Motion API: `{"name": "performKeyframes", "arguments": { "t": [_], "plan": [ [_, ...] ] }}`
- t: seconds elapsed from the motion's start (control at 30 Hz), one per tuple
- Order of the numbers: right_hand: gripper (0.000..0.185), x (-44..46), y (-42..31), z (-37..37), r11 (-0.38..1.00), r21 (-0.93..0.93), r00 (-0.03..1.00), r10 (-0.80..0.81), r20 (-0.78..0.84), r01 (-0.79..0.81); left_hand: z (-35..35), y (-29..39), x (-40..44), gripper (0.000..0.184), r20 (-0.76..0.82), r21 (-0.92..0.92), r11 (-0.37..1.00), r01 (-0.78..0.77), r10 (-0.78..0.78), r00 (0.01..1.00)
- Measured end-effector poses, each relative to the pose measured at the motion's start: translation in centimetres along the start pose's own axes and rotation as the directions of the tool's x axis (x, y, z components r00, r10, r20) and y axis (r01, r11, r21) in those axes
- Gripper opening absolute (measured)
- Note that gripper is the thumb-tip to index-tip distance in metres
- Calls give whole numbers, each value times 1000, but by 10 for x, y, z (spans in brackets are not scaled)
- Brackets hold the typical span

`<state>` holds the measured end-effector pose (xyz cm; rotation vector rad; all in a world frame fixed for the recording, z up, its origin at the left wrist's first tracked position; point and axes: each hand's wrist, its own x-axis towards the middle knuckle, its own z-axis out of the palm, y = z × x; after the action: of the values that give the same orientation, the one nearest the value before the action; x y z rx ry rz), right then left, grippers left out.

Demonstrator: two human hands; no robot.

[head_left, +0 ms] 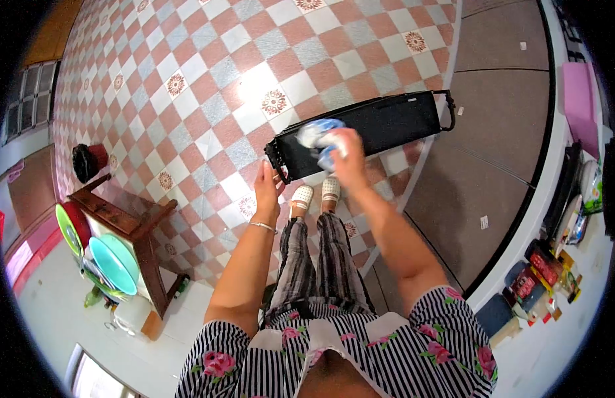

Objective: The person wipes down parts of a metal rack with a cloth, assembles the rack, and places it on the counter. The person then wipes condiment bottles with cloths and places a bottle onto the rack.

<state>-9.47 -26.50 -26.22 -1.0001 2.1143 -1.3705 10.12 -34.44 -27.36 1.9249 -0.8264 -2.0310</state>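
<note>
A long black shelf-like piece (393, 126) with raised edges and a bracket at each end is in front of me, above the tiled floor. At its near left corner is my left hand (266, 187), thumb up along the end bracket and fingers closed around it. My right hand (348, 158) grips a blue and white cloth (320, 134), which lies against the black surface towards its left half. Both the cloth and that hand are blurred by motion. The right palm and part of the cloth are hidden.
White clogs (303, 195) on my feet stand just below the shelf piece. To the left are a wooden stand (125, 215), a turquoise basin (115, 264) and a black-lined bin (87, 163). A counter with jars (528, 285) runs along the right.
</note>
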Motion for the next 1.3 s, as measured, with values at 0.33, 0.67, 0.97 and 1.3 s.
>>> {"name": "performKeyframes", "arguments": {
  "t": [0.33, 0.67, 0.97, 1.3],
  "plan": [
    [45, -42, -48, 136, 967, -255, 1000, -24, -8, 21, -5, 4, -15, 63, 134, -491, 864, 112, -52, 990],
    [32, -45, -18, 162, 3, 934, 763, 578, 291, -358, -9, 3, 1, 76, 73, -410, 912, 5, 28, 997],
    [34, -13, -16, -54, 580, 813, 783, 528, -327, -52, -12, -5, 18, 67, 205, -33, 991, -129, 133, 970],
    [43, 113, 116, -204, 580, -689, 853, 22, -521, -435, 27, 3, 8, 45, 120, 23, 962, -271, 266, 956]
  ]
}}
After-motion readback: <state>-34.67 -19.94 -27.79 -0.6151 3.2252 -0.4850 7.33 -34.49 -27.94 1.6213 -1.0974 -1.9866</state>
